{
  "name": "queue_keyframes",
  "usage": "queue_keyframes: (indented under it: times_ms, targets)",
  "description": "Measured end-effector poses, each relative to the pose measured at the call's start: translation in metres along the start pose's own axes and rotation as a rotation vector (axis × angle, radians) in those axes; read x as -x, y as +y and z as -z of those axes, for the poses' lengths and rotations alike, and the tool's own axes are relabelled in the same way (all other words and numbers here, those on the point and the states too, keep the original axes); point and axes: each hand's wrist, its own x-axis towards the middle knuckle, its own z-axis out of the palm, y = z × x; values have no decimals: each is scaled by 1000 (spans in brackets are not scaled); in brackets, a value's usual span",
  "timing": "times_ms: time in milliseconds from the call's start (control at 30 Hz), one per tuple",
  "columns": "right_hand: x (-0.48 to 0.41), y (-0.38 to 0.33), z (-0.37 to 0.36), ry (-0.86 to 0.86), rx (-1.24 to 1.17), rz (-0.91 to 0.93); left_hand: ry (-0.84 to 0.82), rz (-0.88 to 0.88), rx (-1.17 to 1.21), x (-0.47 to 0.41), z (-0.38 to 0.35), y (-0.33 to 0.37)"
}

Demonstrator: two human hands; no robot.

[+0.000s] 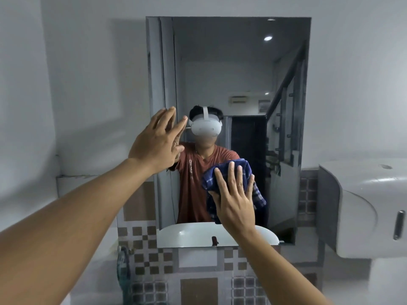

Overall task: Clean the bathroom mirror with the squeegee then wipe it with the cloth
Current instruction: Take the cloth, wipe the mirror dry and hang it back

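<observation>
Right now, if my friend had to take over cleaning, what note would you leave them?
Left hand: open, fingers spread, flat against the mirror near its left edge, holding nothing.
Right hand: open palm pressing the blue checked cloth onto the lower middle of the glass.
Squeegee: not in view.
Done: cannot tell if the squeegee pass happened; the cloth stage is under way.
Left: wipe the rest of the mirror, especially the upper part.
</observation>
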Motion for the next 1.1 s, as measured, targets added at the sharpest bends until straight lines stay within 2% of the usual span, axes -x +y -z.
queue_keyframes:
  times_ms: [200,333,433,533,633,833,1100]
  targets:
    - [-6,-62,-20,-44,-4,259,-13,-8,-6,1,5,1]
    - [-4,-91,-35,-136,-10,465,-7,-11,5,1,4,1]
    - [4,-92,-39,-193,16,599,-22,-13,-17,1,3,0]
    - [19,-76,-39,-200,40,647,23,10,-27,9,3,7]
    - [36,-51,-37,-201,67,609,80,31,24,36,-7,22]
    - [49,10,-13,-176,98,415,-12,55,75,70,-29,33]
    - [48,82,12,-108,85,18,0,59,89,69,-27,35]
